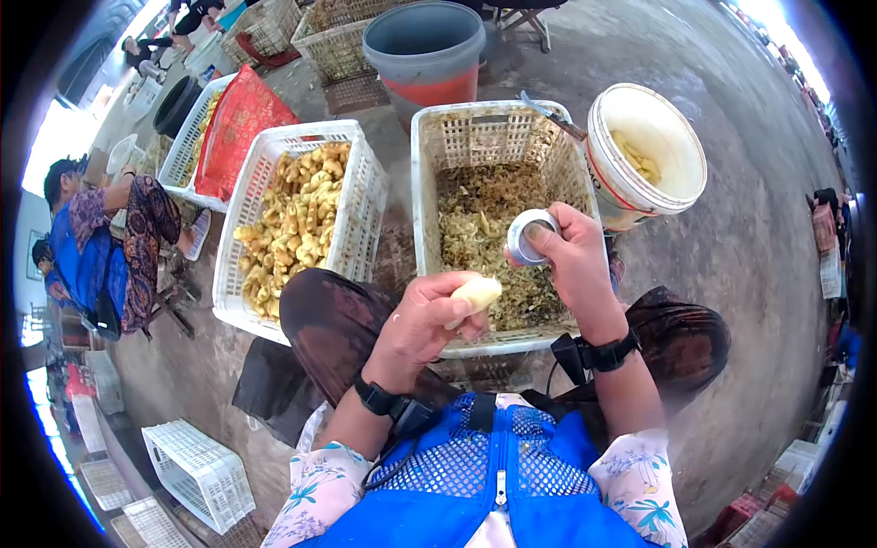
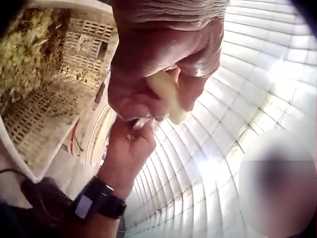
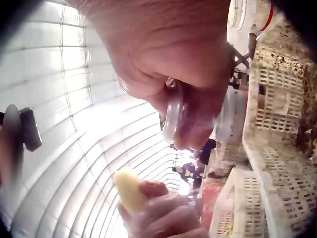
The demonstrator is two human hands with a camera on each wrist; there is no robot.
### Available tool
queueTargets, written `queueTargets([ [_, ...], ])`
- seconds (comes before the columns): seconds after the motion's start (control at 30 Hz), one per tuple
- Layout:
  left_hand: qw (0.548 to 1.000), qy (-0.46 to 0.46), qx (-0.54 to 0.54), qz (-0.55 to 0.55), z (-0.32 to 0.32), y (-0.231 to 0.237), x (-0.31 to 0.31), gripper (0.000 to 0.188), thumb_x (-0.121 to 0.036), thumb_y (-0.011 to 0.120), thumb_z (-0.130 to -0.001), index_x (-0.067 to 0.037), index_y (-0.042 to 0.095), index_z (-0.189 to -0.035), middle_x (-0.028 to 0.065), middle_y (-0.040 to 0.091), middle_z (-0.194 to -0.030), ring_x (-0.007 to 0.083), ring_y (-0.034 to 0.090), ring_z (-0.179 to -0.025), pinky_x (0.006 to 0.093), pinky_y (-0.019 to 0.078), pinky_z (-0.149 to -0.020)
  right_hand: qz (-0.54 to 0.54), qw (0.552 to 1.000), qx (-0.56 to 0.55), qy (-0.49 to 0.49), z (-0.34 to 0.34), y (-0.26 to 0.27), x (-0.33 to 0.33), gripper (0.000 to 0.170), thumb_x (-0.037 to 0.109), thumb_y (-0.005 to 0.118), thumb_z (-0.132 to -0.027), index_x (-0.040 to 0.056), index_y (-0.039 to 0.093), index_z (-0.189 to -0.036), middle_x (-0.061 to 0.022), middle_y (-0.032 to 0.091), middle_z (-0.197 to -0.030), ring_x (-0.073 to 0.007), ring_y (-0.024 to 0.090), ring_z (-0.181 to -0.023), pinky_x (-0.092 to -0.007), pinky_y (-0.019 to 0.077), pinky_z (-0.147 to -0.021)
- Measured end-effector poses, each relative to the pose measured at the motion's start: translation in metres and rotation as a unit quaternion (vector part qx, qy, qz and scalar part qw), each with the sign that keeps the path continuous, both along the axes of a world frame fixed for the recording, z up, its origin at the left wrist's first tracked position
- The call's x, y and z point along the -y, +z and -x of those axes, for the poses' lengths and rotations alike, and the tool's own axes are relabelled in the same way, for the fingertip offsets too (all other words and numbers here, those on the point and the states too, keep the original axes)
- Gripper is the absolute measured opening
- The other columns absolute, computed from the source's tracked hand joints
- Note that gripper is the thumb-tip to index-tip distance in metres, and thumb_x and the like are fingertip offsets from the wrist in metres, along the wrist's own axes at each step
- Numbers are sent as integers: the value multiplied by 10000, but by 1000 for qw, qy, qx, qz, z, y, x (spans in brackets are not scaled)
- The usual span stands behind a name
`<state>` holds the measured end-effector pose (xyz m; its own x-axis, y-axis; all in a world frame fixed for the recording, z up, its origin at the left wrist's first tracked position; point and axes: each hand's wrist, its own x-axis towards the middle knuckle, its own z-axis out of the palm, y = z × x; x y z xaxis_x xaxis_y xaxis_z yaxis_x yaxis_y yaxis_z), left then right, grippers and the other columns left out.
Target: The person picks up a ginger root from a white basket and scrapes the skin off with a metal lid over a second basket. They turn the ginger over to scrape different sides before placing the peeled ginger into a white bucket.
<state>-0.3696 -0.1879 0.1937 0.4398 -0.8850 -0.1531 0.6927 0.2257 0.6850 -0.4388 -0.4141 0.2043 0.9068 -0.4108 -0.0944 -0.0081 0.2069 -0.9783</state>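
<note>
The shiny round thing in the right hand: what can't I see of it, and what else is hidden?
Shiny round thing: head view, part covered by the right hand.
Pale piece: head view, one end tucked behind the left hand's fingers.
Floor of the scrap crate: head view, under scraps.
Far people's faces: head view, too small.

From high above the near edge of the crate, the head view looks forward and down, while both wrist views, set close, face up toward the ribbed roof, all sharing the crate.
</note>
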Motion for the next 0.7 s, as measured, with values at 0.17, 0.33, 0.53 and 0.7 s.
queueTargets([
  [0.17, 958, 47, 231, -160, 3, 21, 14, 331, 11, 738, -796, 25, 706, -1125, 40, 705, -1002, 122, 665, -927, 278, 521, -854, 6, 999, 34, -10, 23, 4, 11, 113, 78, 658, -965, -29, 623, -951, -89, 686, -911, -171, 703, -832, -343, 604, -761],
  [0.33, 829, 106, 505, -214, 18, 26, 25, 357, 36, 770, -753, 3, 712, -1103, 86, 724, -1002, 172, 693, -905, 306, 546, -807, 205, 979, -22, 7, 32, -1, 14, 85, 53, 689, -883, -10, 638, -909, -35, 651, -827, -113, 634, -777, -279, 532, -727],
  [0.53, 668, 165, 713, -135, 17, 13, 37, 417, 73, 714, -704, -17, 675, -1109, 141, 718, -1000, 330, 684, -869, 391, 563, -740, 63, 997, -37, -38, 44, -21, 36, 110, 76, 703, -885, -5, 637, -850, 29, 606, -760, -61, 547, -692, -255, 444, -602],
  [0.7, 576, 153, 793, -130, 18, 17, 52, 484, 77, 706, -685, -35, 655, -1153, 136, 712, -1016, 351, 664, -872, 434, 558, -724, 102, 992, -57, 49, 44, -24, 31, 129, 107, 707, -864, -13, 662, -854, 22, 602, -730, -62, 533, -658, -268, 429, -574],
])
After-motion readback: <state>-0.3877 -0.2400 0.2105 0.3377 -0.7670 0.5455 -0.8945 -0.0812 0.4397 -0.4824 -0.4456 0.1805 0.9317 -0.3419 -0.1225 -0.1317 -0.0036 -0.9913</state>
